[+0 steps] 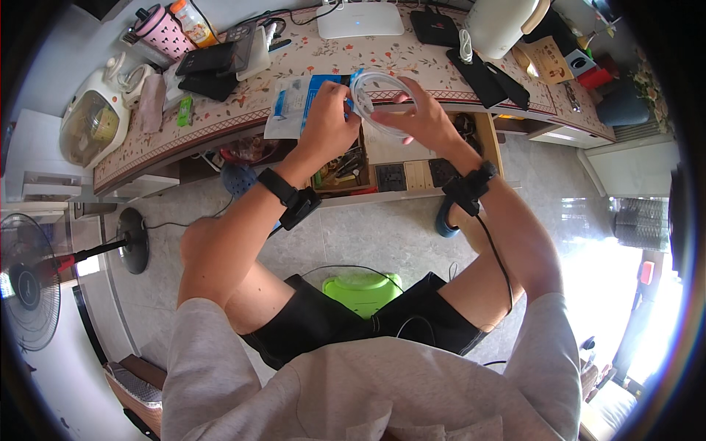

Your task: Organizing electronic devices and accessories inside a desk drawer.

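Observation:
My left hand (332, 118) is closed near the left rim of a coil of clear tubing or cable (380, 82), over a blue and clear plastic packet (291, 107) at the table edge. What its fingers pinch is partly hidden. My right hand (422, 116) holds the coil's right side, thumb inside the loop. Both hands are above an open drawer (408, 194), in which a compartment of small metal items, dark square pieces (390, 177) and a pale panel lie.
A flowered tablecloth (331, 55) covers the table. On it are a white router (360, 21), a cream kettle (499, 25), black phones or cases (477, 77), a pink tumbler (165, 33) and stacked dark devices (207, 60). A standing fan (27, 284) is at the left.

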Motion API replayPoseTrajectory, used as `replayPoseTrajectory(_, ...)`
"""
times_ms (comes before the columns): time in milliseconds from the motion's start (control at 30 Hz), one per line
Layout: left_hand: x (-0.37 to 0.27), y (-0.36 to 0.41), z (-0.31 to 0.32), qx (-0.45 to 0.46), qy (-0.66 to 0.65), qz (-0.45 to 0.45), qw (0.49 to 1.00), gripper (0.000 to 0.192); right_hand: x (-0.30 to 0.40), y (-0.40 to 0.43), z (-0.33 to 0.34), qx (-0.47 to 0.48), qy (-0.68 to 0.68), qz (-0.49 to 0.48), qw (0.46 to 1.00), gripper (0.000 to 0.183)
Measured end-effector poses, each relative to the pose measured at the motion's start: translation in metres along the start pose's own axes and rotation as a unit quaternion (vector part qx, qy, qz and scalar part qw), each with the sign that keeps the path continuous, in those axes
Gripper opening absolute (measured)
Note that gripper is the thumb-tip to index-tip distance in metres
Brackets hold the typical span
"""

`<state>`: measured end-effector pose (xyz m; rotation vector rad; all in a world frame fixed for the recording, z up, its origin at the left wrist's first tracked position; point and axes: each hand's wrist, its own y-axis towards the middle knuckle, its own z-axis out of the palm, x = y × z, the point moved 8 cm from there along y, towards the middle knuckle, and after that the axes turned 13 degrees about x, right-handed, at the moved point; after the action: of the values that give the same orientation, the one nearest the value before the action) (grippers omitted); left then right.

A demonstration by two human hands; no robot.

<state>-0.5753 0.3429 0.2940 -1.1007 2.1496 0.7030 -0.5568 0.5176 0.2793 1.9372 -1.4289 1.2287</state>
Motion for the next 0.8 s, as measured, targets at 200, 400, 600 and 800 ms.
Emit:
replayPoseTrajectory(200, -0.003, 0.000, -0.001, 0.000, -0.014, -0.005, 1.000, 0.028, 0.013, -0.003, 0.002, -0.089, -0.207, -0.018, 0.974, 0.114)
replayPoseTrajectory(400, 0.005, 0.000, -0.002, -0.015, -0.008, -0.016, 1.000, 0.030, 0.018, -0.004, 0.004, -0.066, -0.231, -0.032, 0.970, 0.111)
replayPoseTrajectory(600, -0.001, -0.003, -0.010, -0.031, -0.001, 0.001, 1.000, 0.029, 0.013, -0.006, 0.004, -0.040, -0.218, -0.029, 0.975, 0.109)
replayPoseTrajectory(800, -0.008, -0.006, -0.014, -0.049, -0.023, 0.038, 0.998, 0.030, 0.011, -0.005, 0.000, -0.016, -0.230, -0.032, 0.973, 0.109)
